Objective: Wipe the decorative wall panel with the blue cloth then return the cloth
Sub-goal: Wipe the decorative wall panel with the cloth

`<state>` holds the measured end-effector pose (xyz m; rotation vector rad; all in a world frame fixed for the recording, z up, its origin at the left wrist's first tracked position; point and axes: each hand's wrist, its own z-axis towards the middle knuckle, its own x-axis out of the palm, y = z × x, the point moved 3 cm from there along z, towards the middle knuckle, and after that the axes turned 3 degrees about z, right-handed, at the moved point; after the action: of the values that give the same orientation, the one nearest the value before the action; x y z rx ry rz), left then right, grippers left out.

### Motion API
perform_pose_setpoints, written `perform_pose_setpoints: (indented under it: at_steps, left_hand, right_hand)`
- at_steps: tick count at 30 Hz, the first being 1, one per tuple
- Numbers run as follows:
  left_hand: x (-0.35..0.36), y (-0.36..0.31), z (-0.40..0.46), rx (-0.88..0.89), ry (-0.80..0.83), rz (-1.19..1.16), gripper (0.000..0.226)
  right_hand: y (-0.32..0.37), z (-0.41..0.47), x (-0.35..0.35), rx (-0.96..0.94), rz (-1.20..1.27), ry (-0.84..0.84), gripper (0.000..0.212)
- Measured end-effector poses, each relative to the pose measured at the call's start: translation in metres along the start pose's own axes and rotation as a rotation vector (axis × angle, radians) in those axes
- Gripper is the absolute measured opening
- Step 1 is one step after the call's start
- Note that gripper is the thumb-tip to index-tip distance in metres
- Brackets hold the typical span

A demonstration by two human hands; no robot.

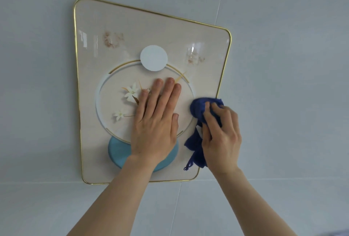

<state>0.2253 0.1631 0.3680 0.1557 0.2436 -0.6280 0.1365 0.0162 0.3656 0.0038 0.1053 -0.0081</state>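
Observation:
The decorative wall panel (132,33) is cream with a thin gold rim, a white disc, a large ring with white flowers and a light blue oval at its bottom. It hangs on a pale tiled wall. My left hand (156,122) lies flat on the panel's middle, fingers spread and pointing up, holding nothing. My right hand (221,135) grips the bunched dark blue cloth (200,107) and presses it against the panel's right side, near the gold rim. Part of the cloth dangles below my right hand.
Pale grey-white wall tiles (283,65) surround the panel, with grout lines running across below it and up at the right. Both my forearms reach up from the bottom of the view.

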Motion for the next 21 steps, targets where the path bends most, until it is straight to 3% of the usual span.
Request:
perform_pose_setpoints:
  at_steps: [4, 8, 13, 15, 17, 21]
  left_hand:
    - [-0.008, -0.003, 0.002, -0.020, 0.043, -0.023, 0.065]
    - [-0.023, -0.008, 0.004, -0.036, 0.150, -0.037, 0.065]
    - [-0.048, -0.010, 0.012, -0.041, 0.224, -0.072, 0.066]
    - [-0.056, -0.009, 0.016, -0.040, 0.195, -0.086, 0.066]
    - [-0.060, -0.005, 0.022, -0.048, 0.148, -0.091, 0.068]
    - [-0.058, 0.004, 0.037, -0.051, 0.124, -0.049, 0.077]
  right_hand:
    - [0.004, -0.021, -0.015, -0.053, -0.026, 0.114, 0.029]
    - [0.014, -0.035, -0.033, -0.005, -0.053, 0.380, 0.046]
    - [0.012, 0.001, -0.047, 0.474, 0.171, 0.764, 0.012]
    - [0.005, 0.024, -0.061, 0.729, 0.402, 0.624, 0.015]
    - [0.004, 0.052, -0.073, 0.794, 0.481, 0.368, 0.021]
    - [0.030, 0.102, -0.074, 0.412, 0.412, 0.101, 0.040]
